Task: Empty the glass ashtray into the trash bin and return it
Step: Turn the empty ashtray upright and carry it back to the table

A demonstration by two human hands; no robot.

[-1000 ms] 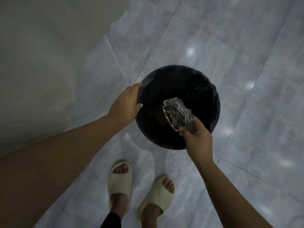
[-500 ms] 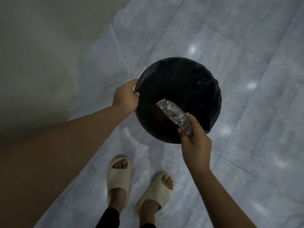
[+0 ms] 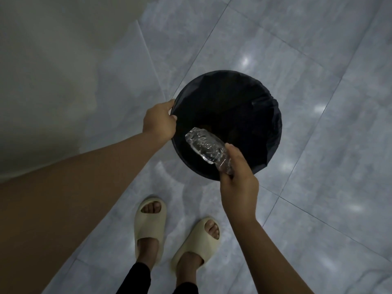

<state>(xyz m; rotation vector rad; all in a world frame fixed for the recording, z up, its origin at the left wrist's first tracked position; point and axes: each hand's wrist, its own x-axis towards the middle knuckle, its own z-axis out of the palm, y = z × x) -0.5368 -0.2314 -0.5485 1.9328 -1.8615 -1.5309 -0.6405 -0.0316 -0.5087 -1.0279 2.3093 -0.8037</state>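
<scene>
We hold the glass ashtray (image 3: 206,148) in our right hand (image 3: 238,185), the grip closed on its near end with the thumb on one side and the fingers wrapped round the other. From that grip the ashtray reaches up and to the left, tilted steeply on edge, so that its far end hangs over the open mouth of the trash bin (image 3: 273,124). Only the pinched end lies over the bin's near rim; the rest is above the dark inside. We cannot tell whether anything is left in the ashtray, as the glass shows only glints and reflections.

Our left hand (image 3: 160,120) is closed on the left edge of the bin, its grip pinching the black bag (image 3: 263,98) that lines it where the bag folds over the rim. The right-hand grip is to the right of this one and nearer to us, and the ashtray's raised end lies between the two grips, apart from the left hand.

The inside of the bin is too dark to make out in detail. The bin stands on a floor (image 3: 318,60) of grey tiles. Below both grips, nearer to us, our feet stand in pale slippers (image 3: 149,221), beside the bin and not touching it.
</scene>
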